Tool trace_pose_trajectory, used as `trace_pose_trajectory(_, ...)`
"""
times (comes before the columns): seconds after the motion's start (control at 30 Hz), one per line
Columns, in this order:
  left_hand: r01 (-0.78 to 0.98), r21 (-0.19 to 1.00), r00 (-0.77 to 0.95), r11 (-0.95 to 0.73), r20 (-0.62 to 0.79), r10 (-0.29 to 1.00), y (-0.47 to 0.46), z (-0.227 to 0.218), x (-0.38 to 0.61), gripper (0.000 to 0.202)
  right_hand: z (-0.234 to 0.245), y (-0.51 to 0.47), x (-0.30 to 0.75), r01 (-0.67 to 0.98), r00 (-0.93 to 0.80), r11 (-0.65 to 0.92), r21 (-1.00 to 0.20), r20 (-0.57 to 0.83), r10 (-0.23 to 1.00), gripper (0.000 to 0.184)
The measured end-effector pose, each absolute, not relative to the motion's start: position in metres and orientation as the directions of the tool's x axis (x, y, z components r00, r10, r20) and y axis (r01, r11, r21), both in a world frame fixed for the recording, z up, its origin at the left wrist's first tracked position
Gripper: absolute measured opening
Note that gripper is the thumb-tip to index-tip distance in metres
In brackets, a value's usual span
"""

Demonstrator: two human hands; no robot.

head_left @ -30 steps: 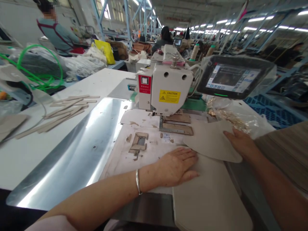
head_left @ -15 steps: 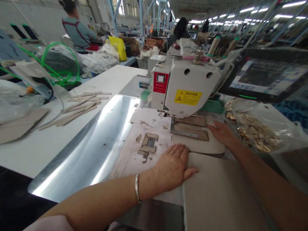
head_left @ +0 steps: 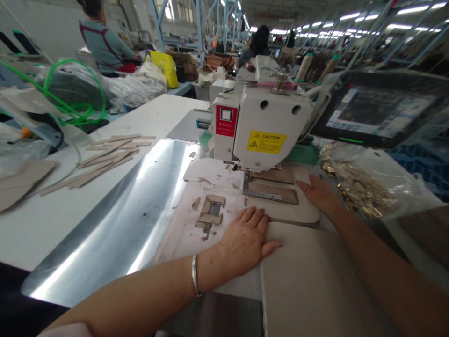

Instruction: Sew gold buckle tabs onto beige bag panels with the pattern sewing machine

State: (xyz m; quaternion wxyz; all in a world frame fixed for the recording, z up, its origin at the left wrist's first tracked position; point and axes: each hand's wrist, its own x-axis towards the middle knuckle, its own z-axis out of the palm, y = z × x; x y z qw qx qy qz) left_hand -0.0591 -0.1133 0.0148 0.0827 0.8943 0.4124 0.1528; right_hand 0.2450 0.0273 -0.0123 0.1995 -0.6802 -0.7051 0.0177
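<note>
My left hand [head_left: 245, 238] lies flat with fingers spread, its fingertips by the lower left edge of a beige panel [head_left: 298, 211]. Its thumb stretches over a larger beige sheet [head_left: 312, 276] nearest me. The smaller panel lies under a metal clamp frame [head_left: 270, 194] below the head of a sewing machine [head_left: 273, 121]. My right hand [head_left: 319, 193] rests at that panel's right edge, thumb and forefinger apart and touching it. Its other fingers are partly hidden. Left of the panel, a small brown rectangular frame piece [head_left: 211, 209] sits on the pale template [head_left: 182, 224].
A shiny metal plate [head_left: 115, 215] spans the left side. Beyond it, beige strips [head_left: 108, 159] lie on the white table [head_left: 140, 117]. At right are a screen [head_left: 382, 110] and a clear bag of gold-coloured metal parts [head_left: 372, 187]. Other people sit farther back.
The whole view has shifted slightly, so everything appears a little farther left. My left fingers look somewhat more spread. Both hands stay at about the same places on the panel.
</note>
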Motion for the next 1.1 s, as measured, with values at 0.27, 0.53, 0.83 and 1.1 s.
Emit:
trace_pose_trajectory(0.27, 0.688, 0.258, 0.633, -0.679, 0.243, 0.734, -0.108, 0.014, -0.060, 0.058, 0.023, -0.087, 0.248, 0.820, -0.320, 0.381, -0.427, 0.210, 0.924, 0.045)
trace_pose_trajectory(0.53, 0.690, 0.304, 0.625, -0.657, 0.206, 0.753, -0.106, 0.019, -0.057, 0.052, 0.004, -0.119, 0.252, 0.833, -0.405, 0.399, -0.383, 0.070, 0.912, 0.049)
trace_pose_trajectory(0.83, 0.683, 0.289, 0.635, -0.671, 0.219, 0.741, -0.105, 0.024, -0.056, 0.043, 0.002, -0.117, 0.257, 0.842, -0.417, 0.440, -0.313, 0.140, 0.898, 0.047)
trace_pose_trajectory(1.1, 0.682, 0.257, 0.644, -0.685, 0.234, 0.729, -0.106, 0.022, -0.056, 0.044, 0.003, -0.119, 0.251, 0.868, -0.425, 0.448, -0.215, 0.147, 0.893, 0.049)
